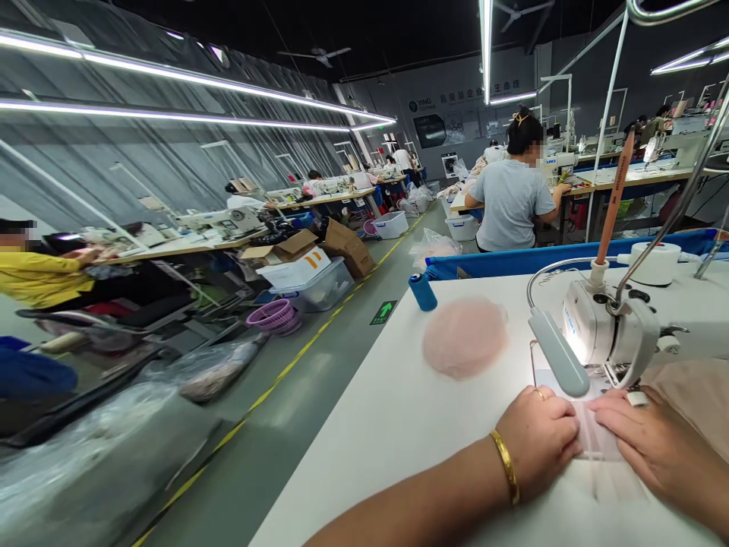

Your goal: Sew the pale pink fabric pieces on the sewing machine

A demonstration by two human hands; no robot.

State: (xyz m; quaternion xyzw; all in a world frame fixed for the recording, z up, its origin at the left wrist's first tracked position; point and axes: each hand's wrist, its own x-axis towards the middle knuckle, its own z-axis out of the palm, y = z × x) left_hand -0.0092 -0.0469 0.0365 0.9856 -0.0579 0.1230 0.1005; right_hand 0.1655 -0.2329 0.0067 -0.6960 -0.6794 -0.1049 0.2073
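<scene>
The sheer cloth (593,437) lies at near right on the desk (364,448), before the machine (589,327). The curled left hand (541,437) and flatter right hand (654,444) touch its sides; whether they pinch, one cannot tell. Probably it is light, soft, slippery, best held flat by both edges.

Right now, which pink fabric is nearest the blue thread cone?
The rounded piece beside the blue thread cone, away from the left hand and right hand; other pink fabric lies under them or past the right one.
</scene>
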